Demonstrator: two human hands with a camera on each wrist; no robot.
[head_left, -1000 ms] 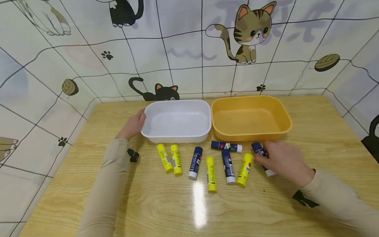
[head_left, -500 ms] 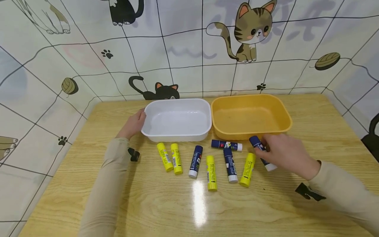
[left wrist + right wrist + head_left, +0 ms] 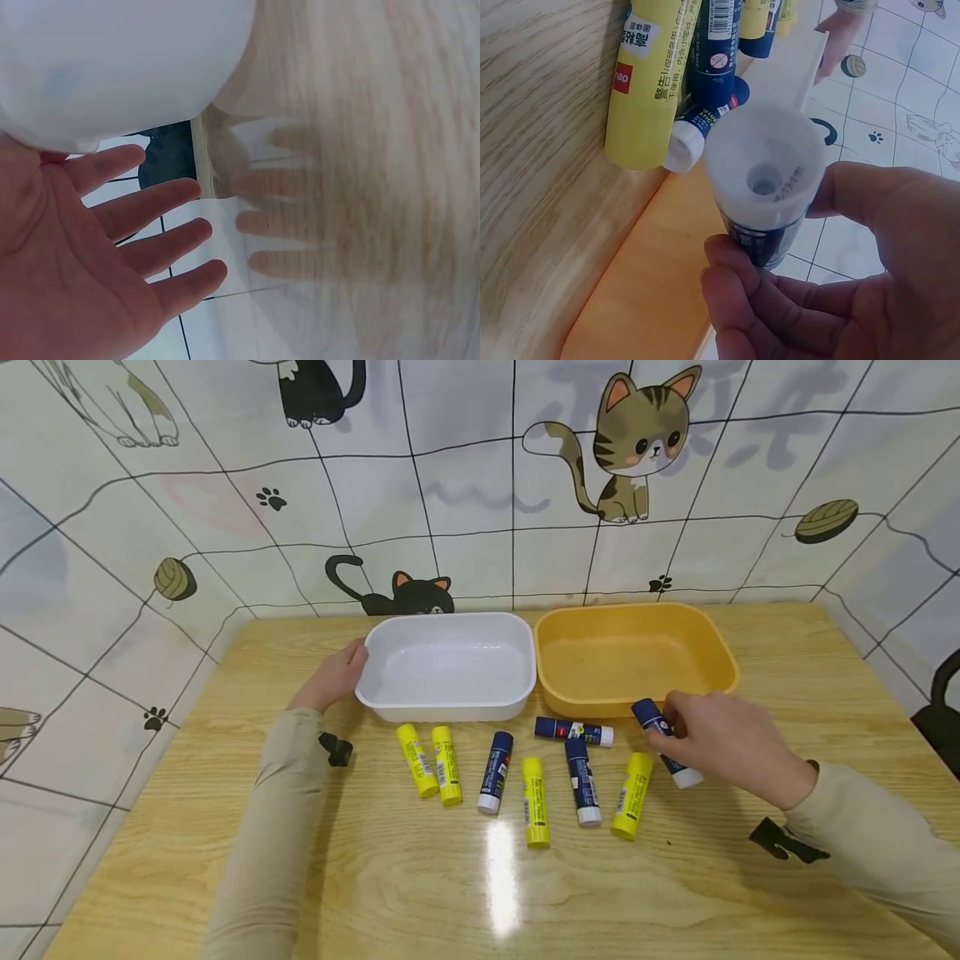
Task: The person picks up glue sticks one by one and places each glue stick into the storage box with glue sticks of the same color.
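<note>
My right hand (image 3: 723, 739) pinches a blue glue stick (image 3: 660, 727) between thumb and fingers, over the front rim of the yellow basin (image 3: 637, 703). From the right wrist view, the white hollow end of that glue stick (image 3: 765, 169) faces the camera. My left hand (image 3: 330, 678) lies against the left side of the white basin (image 3: 450, 712); in the left wrist view its fingers (image 3: 161, 247) stretch out straight below the basin's rim, the thumb mostly hidden. Nearest the right hand on the table are a yellow glue stick (image 3: 632, 796) and a blue one (image 3: 582, 781).
Several more glue sticks lie in front of the basins: a blue one sideways (image 3: 573, 731), a blue one (image 3: 495, 772), and yellow ones (image 3: 535, 802) further left. The two basins stand side by side at the table's back edge, before a cat-print cloth (image 3: 465, 493).
My right hand has raised the blue glue stick slightly and shifted it toward the yellow basin. The neighbouring yellow glue stick has moved a little to the right. The left hand stays put.
</note>
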